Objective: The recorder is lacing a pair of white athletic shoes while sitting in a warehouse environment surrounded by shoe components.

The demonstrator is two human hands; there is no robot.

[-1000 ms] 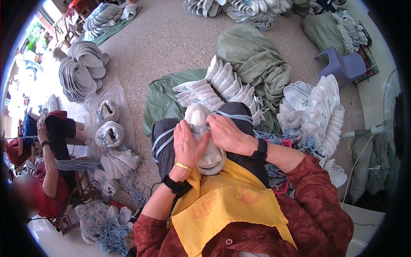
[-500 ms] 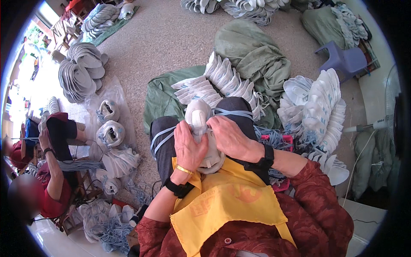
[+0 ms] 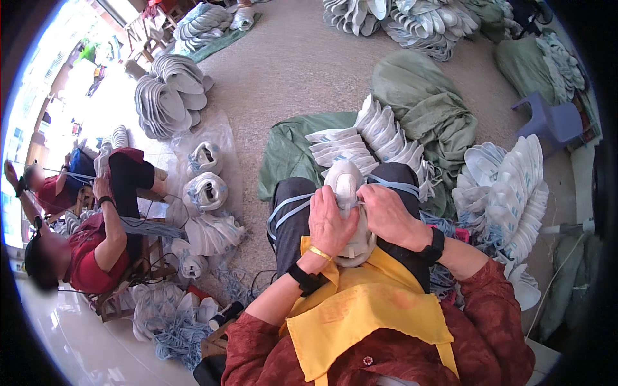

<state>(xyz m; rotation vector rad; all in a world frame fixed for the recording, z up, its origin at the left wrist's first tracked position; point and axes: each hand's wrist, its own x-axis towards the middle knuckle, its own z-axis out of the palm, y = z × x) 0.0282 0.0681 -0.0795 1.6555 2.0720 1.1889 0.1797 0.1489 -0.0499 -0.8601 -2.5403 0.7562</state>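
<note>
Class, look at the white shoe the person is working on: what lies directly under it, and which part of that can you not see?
The white shoe rests on the person's lap, between dark trouser legs. Left hand and right hand cover its middle; its underside is hidden.

one purple stool (image 3: 552, 119), two seated co-workers (image 3: 96, 241), two hands.

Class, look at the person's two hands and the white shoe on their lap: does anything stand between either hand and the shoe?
Nothing visible does. The left hand and the right hand both rest directly on the white shoe, which lies on the lap. A light blue strap runs beside the hands, not between them and the shoe.
</note>
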